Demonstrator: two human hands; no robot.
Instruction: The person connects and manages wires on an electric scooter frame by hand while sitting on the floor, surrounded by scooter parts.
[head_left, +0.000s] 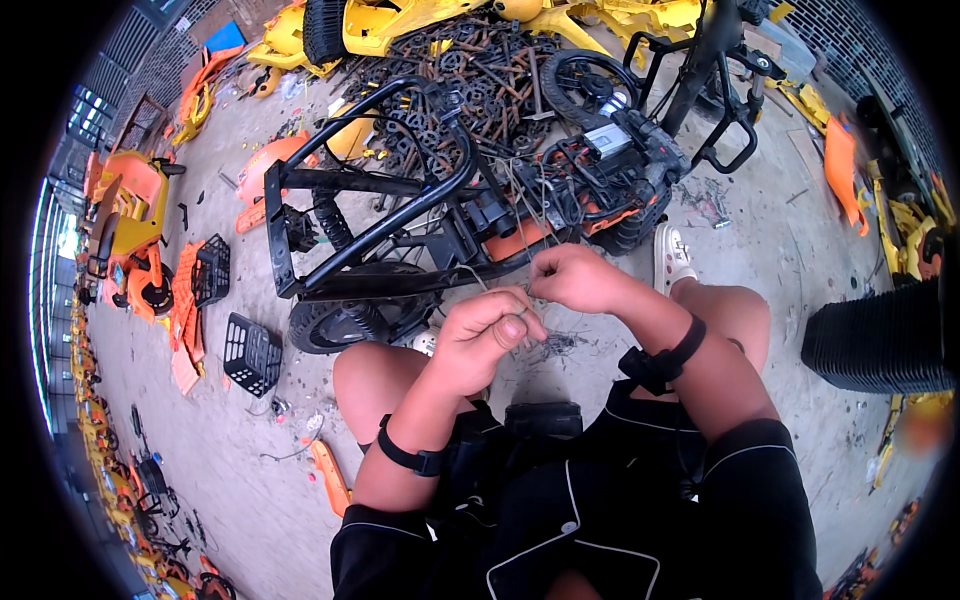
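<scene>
The black frame of a stripped scooter stands in front of me, its battery and wiring exposed. My left hand is closed around a thin greyish wire, whose end sticks up above the fingers. Just right of it and slightly farther off, my right hand is pinched at thin wires rising toward the wiring bundle. Its fingertips are partly hidden. Both hands are in front of the frame's lower tube, close together but apart. The scooter's wheel lies left of my left hand.
Behind the scooter is a heap of dark metal parts, with yellow body panels beyond. Black plastic baskets sit on the left floor. Stacked black crates stand at right. Wire scraps lie below my hands.
</scene>
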